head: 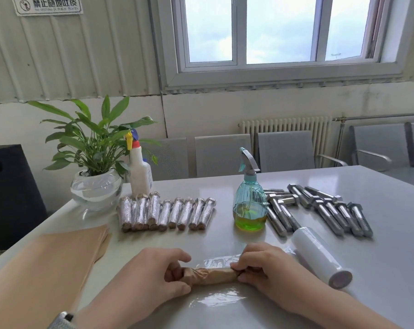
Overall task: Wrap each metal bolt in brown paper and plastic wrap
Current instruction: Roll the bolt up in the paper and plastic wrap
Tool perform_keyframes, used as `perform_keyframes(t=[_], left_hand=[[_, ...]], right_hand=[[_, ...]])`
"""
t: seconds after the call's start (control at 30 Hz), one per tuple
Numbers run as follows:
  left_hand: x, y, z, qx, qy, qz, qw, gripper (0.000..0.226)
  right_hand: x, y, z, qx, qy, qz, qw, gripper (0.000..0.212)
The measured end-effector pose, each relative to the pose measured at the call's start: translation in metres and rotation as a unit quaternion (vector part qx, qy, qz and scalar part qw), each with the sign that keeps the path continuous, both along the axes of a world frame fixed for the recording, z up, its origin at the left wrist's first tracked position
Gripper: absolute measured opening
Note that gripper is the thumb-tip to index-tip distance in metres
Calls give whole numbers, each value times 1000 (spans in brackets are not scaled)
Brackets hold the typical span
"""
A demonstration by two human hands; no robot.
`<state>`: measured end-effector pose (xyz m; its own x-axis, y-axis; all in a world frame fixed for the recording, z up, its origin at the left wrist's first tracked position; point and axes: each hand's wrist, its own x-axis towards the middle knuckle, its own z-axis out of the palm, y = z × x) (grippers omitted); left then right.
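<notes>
Gripping one end each, the left hand [153, 273] and the right hand [260, 264] hold a paper-wrapped bolt [213, 275] low in the centre of the frame, fingers curled round its two ends. It lies crosswise on a sheet of plastic wrap [215, 299] spread on the white table [379, 269], and some of the film already clings over the brown paper at its middle.

Just right of the right hand lies a roll of plastic wrap [320, 256], pointing toward the lower right. At the lower left sits a stack of brown paper sheets [58, 257]. Further up, left of centre, a row of finished wrapped bolts [165, 213] lies side by side, shiny with film. At the right, bare metal bolts [320, 210] lie in a loose group. Between the two groups stands a teal spray bottle [249, 200] with greenish liquid. Behind the row are a white spray bottle [140, 169] and a potted plant [95, 172] in a glass bowl.
</notes>
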<state>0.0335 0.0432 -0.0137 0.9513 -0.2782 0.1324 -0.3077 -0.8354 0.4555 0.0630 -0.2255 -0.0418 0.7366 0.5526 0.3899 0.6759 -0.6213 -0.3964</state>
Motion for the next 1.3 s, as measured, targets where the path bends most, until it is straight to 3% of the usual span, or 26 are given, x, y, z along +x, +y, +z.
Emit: perform_keyframes(t=[0.27, 0.47, 0.6, 0.83, 1.1, 1.3], left_hand=[[1, 8, 5, 40, 37, -15, 998, 48], [0, 18, 7, -33, 44, -35, 998, 31], [-1, 15, 6, -79, 41, -27, 996, 34], [-2, 5, 3, -8, 32, -45, 998, 48], [3, 11, 3, -66, 68, 12, 995, 17], [-1, 7, -1, -43, 25, 24, 998, 11]], right_hand=[[0, 1, -1, 17, 10, -5, 1000, 12], [0, 1, -1, 22, 10, -7, 1000, 10], [0, 2, 0, 19, 16, -5, 1000, 8], [0, 1, 1, 26, 23, -12, 999, 7], [-1, 0, 3, 26, 27, -8, 999, 8], [0, 2, 4, 31, 32, -14, 999, 7]])
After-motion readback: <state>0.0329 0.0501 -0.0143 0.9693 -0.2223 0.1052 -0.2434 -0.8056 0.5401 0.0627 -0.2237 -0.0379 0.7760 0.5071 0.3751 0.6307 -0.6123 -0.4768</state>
